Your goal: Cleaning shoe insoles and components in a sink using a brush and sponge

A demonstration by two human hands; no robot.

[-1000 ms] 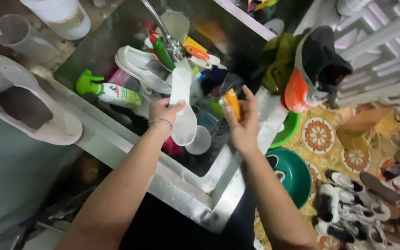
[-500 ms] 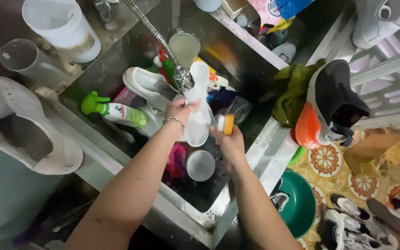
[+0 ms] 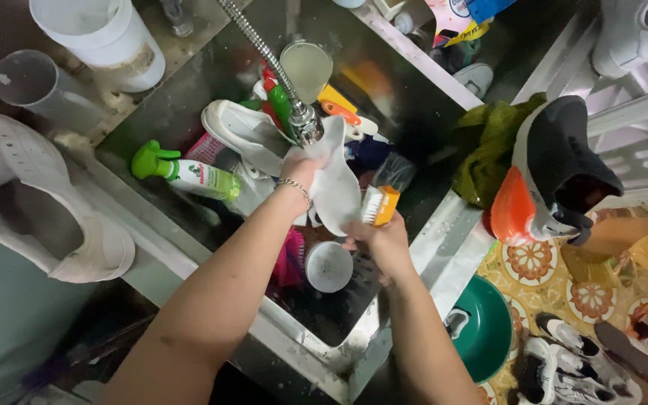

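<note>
My left hand, with a bracelet on the wrist, grips a white insole held up under the metal tap over the steel sink. My right hand holds an orange scrubbing brush, its white bristles against the lower right side of the insole. A white shoe lies in the sink just left of the tap.
A green-capped spray bottle lies in the sink's left side, a white cup below my hands. A white shoe sits on the left counter beside plastic jugs. A black-and-orange shoe rests right; green basin and several shoes on the floor.
My left hand has lifted the insole up close under the tap. My right hand has brought the brush in against it; earlier it was held apart to the right.
</note>
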